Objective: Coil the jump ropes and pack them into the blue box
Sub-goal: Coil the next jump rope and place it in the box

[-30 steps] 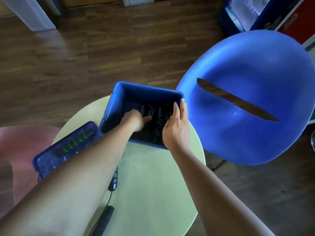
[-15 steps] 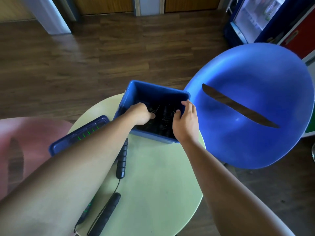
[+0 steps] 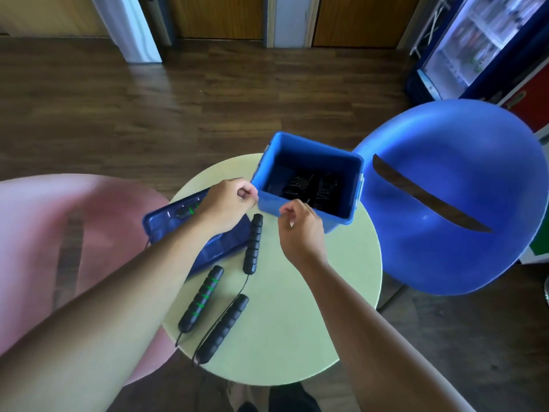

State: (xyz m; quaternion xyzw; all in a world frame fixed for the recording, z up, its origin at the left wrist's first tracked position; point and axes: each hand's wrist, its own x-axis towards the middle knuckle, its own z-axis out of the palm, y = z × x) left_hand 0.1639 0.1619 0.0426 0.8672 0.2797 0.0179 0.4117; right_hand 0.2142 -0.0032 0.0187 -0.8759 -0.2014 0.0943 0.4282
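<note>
Head view: nearest, on the tabletop [image 3: 297, 322] this side of the box [image 3: 335, 224], lie three black rope handles: a plain one [image 3: 221, 328], a green-striped one [image 3: 202, 298] and a third [image 3: 253, 243] closest to the box. Their thin cords trail loose, so these ropes likely wait uncoiled within easy reach. The left hand [image 3: 228, 203] hovers at the box's near-left corner and the right hand [image 3: 300, 227] at its near rim. Both sets of fingers are loosely curled, with nothing seen in them, probably free for the next rope. The lid [image 3: 166, 221] lies left of the box, leaving the opening clear. Coiled ropes [image 3: 309, 188] rest on the box's floor.
</note>
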